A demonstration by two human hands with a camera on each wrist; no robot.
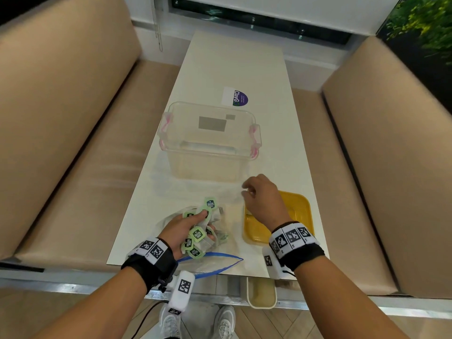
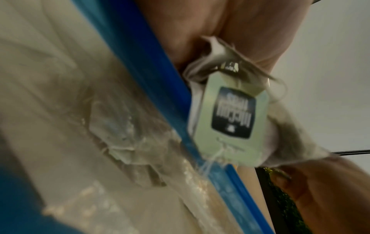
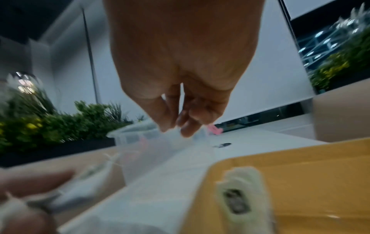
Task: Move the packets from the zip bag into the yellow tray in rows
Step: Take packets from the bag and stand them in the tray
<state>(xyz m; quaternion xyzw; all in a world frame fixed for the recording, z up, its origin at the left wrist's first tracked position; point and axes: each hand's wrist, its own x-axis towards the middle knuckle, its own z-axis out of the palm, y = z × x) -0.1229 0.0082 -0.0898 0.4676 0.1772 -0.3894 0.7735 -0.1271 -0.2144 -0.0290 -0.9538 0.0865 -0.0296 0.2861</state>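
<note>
The packets (image 1: 197, 234) were green-tagged; your left hand (image 1: 182, 230) gripped a bunch near the table's (image 1: 234, 59) front edge, your right hand (image 1: 263, 200) hovered, loosely curled, empty.

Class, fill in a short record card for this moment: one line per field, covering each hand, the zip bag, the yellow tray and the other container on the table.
left hand: grips a bunch of green-tagged tea-bag packets over the zip bag
right hand: above the far left corner of the tray, fingers loosely curled, seems to hold nothing
zip bag: clear, blue zip strip, lies at the near table edge
yellow tray: right of the bag; the right wrist view shows at least one packet in it
clear plastic box: behind bag and tray, pink latches
</note>
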